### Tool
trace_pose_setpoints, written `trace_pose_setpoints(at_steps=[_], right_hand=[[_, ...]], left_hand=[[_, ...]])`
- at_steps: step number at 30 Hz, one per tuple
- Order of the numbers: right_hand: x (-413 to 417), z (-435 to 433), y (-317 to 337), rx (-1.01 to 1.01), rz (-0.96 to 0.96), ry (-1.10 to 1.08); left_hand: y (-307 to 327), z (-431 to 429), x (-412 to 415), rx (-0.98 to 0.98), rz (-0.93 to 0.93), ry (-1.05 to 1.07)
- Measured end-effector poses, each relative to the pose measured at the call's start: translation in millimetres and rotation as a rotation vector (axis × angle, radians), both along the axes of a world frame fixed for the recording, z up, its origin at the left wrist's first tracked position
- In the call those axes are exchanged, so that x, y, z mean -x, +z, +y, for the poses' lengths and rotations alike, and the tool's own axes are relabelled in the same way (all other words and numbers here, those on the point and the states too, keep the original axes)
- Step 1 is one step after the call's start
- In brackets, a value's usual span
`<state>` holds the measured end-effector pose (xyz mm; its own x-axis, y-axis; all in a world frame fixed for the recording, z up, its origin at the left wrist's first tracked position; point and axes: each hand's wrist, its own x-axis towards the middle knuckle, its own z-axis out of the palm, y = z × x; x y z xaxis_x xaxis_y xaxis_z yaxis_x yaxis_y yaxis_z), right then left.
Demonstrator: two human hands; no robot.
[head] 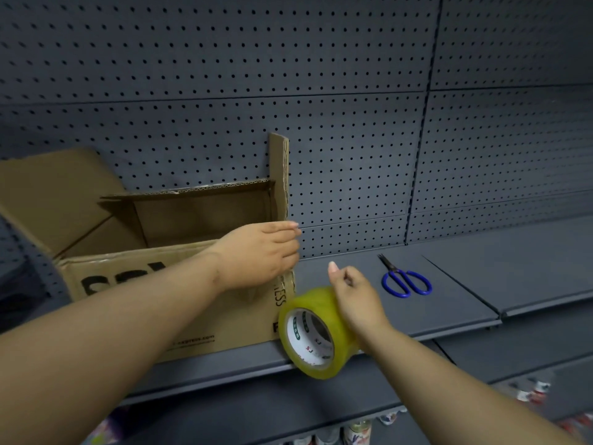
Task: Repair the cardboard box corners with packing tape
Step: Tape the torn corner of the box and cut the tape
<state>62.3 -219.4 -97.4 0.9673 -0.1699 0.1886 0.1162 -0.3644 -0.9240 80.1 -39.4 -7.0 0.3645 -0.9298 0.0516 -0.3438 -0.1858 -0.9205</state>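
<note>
Cardboard box [199,303] corner under flat left hand [260,252], seemingly pressing; right hand [356,297] grips yellowish tape roll [321,301].

Left hand [256,252] presses box [240,322] corner; right hand [356,297] grips tape roll [308,305]; scissors [406,281] on shelf [475,284].

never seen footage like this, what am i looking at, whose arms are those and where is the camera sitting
There is no machine here. A person wears a camera on the head, and it looks down at their own two bare arms. That is the only view. The left hand rests against the front right corner of an open cardboard box. The right hand grips a roll of yellowish packing tape at the shelf's front edge. Further right, blue-handled scissors lie on the dark shelf, with a pegboard wall behind.
</note>
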Motion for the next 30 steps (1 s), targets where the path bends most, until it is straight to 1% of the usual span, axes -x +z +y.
trace_pose_setpoints(at_steps=[2,4,5,8,9,10,12,14,16,20,24,30], right_hand=[[7.6,-4.7,-2.0,-0.063,-0.045,0.045],[16.8,-11.5,-2.5,-0.094,-0.042,0.173],[21.3,-15.8,-4.4,-0.059,-0.035,0.257],[35.1,-25.5,-16.2,0.243,-0.046,0.417],[39.2,-25.6,-20.6,0.284,-0.061,0.445],[43.4,-23.9,-24.7,0.277,-0.068,0.465],[50.1,-17.6,-33.6,0.229,-0.126,0.447],[53.6,-10.8,-39.7,0.214,-0.229,0.349],[54.1,-7.1,-38.9,0.202,-0.287,0.272],[47.5,-7.3,-26.4,0.132,-0.212,0.259],[37.2,-8.6,-13.6,0.088,-0.146,0.282],[22.8,-5.5,1.8,0.109,-0.055,0.306]], left_hand=[[-0.5,2.6,-1.2,0.030,0.027,0.007],[-1.5,5.0,-2.2,0.055,0.043,0.015],[-1.9,5.6,-3.1,0.058,0.043,0.014],[-1.6,6.0,-4.4,0.043,0.028,0.012],[-1.2,6.2,-4.7,0.040,0.030,0.014],[-0.9,6.5,-4.7,0.037,0.030,0.019],[-0.3,6.5,-3.5,0.040,0.034,0.035],[-0.4,7.1,-3.1,0.049,0.039,0.048],[-1.5,7.8,-2.6,0.046,0.039,0.071],[-2.0,8.5,-2.6,0.052,0.041,0.095],[-2.5,8.3,-3.0,0.037,0.025,0.071],[-8.4,11.1,-1.5,0.069,-0.019,0.024]])
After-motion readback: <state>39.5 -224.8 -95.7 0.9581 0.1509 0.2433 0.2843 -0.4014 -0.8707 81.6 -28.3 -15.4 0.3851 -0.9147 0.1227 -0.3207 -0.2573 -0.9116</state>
